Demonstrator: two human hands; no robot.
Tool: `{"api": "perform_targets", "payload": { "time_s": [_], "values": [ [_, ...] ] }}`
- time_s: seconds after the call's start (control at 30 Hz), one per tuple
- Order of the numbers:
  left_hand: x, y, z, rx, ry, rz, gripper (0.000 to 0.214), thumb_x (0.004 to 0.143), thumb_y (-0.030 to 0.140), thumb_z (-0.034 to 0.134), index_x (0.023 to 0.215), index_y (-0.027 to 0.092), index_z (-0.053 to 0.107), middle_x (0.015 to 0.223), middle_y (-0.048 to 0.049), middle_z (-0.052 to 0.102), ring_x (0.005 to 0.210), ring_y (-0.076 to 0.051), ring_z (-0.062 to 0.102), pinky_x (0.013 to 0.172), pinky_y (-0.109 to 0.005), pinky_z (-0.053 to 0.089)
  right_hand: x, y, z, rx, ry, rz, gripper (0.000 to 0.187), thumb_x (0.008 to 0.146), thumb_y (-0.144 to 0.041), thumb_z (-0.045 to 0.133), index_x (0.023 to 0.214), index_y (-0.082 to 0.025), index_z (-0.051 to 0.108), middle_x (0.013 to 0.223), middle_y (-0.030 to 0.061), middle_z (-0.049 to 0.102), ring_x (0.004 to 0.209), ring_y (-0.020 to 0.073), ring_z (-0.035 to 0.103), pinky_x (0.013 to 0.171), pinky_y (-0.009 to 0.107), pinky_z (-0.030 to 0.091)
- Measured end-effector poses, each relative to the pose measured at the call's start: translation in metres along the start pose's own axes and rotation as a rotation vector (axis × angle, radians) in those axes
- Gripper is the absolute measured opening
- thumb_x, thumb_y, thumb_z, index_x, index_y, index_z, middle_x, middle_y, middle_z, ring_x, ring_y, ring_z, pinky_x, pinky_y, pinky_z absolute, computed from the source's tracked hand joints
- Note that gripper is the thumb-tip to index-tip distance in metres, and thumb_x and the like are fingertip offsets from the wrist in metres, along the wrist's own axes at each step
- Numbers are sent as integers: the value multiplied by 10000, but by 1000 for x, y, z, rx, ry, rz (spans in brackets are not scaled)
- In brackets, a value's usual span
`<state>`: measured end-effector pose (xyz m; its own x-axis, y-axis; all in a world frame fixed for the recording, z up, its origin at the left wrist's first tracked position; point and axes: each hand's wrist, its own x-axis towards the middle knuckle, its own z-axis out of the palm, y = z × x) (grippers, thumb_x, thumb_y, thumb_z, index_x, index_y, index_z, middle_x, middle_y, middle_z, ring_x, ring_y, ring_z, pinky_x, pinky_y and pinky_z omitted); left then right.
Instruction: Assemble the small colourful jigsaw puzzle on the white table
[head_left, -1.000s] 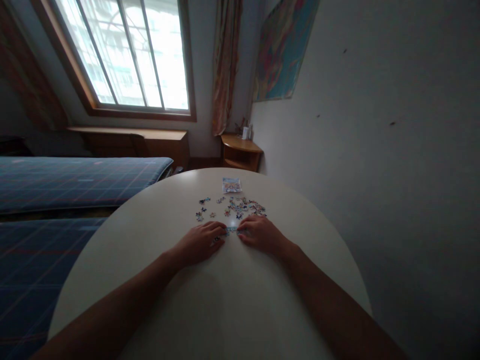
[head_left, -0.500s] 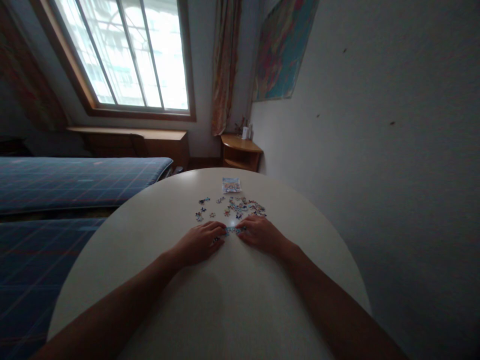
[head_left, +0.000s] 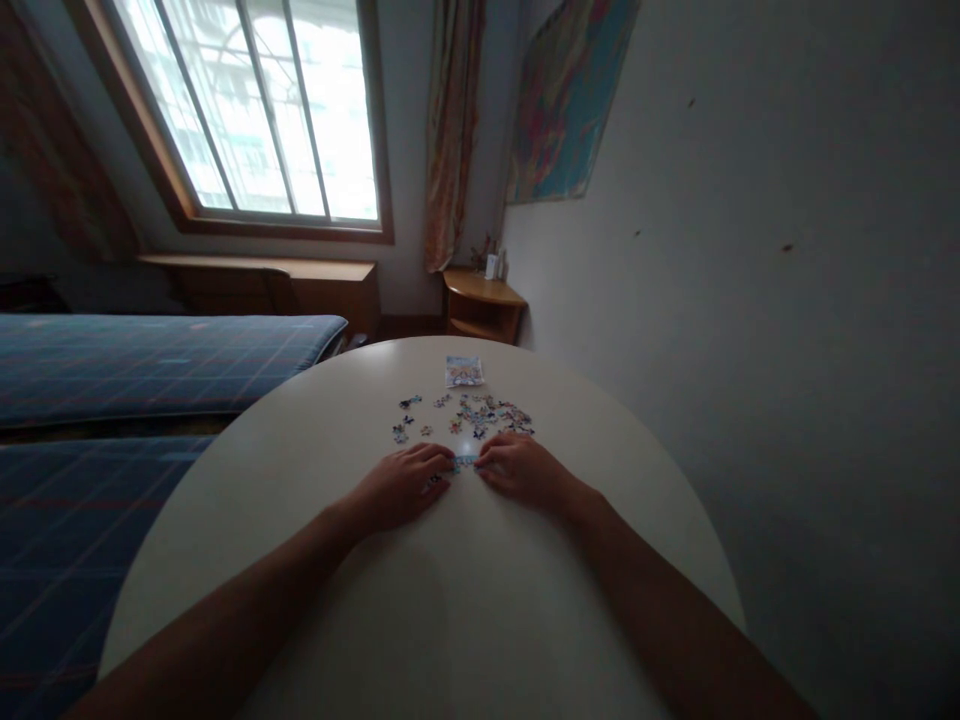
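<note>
Between my two hands lies a short joined strip of light-blue jigsaw puzzle pieces (head_left: pixel 466 462), flat on the white round table (head_left: pixel 480 600). My left hand (head_left: pixel 401 483) has its fingers closed on the strip's left end, partly covering it. At the right end, my right hand (head_left: pixel 523 470) pinches the strip between thumb and fingers. Just beyond my hands, loose puzzle pieces (head_left: pixel 480 412) lie in a scattered heap, with several more pieces (head_left: pixel 401 430) off to the left. Behind them rests a small picture card or packet (head_left: pixel 464 371).
A bed with a blue plaid mattress (head_left: pixel 165 365) stands close along the table's left side. The bare wall (head_left: pixel 750 350) runs along the right. Beyond the table are a corner shelf (head_left: pixel 484 290), a wooden desk (head_left: pixel 330 285) and a window (head_left: pixel 255 120).
My right fingers have shifted slightly to the right, so more of the blue strip shows between my hands. My left hand holds its place. The whole view has shifted a little.
</note>
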<state>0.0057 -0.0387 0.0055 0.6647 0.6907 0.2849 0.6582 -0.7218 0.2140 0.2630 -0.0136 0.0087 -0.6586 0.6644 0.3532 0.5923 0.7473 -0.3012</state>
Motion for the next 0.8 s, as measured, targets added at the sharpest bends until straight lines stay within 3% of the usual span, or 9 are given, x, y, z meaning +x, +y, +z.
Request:
{"api": "perform_targets", "payload": {
  "time_s": [0.53, 0.63, 0.7, 0.8],
  "values": [
    [3, -1, -1, -99, 57, -27, 202, 960, 302, 508, 1111, 230, 621, 1250, -63, 636, 1135, -210, 610, 1005, -372, 494, -1, -2, 1, 53, 25, 20, 156, 844, -195, 663, 973, -215, 749, 1028, 76, 718, 970, 192, 656, 910, 334, 506],
    [4, -8, -2, -61, 140, -156, 194, 960, 285, 491, 1105, 232, 610, 1229, -63, 639, 1135, -218, 608, 984, -376, 502, -1, -2, 0, 52, 19, 30, 156, 845, -199, 660, 973, -208, 751, 1041, 84, 717, 974, 195, 656, 913, 338, 507],
    [3, -16, -3, 22, 210, -330, 193, 943, 256, 490, 1090, 229, 612, 1232, -70, 636, 1127, -245, 606, 950, -405, 517, -1, -2, -1, 51, 10, 38, 161, 851, -201, 652, 979, -202, 751, 1050, 90, 716, 979, 200, 656, 915, 342, 508],
    [0, -29, -4, 107, 215, -488, 246, 913, 268, 524, 1130, 192, 613, 1249, -97, 633, 1128, -294, 590, 936, -452, 518, -1, -3, -1, 51, 0, 42, 175, 856, -208, 645, 996, -200, 749, 1055, 90, 716, 991, 204, 654, 918, 350, 509]
  ]
}}
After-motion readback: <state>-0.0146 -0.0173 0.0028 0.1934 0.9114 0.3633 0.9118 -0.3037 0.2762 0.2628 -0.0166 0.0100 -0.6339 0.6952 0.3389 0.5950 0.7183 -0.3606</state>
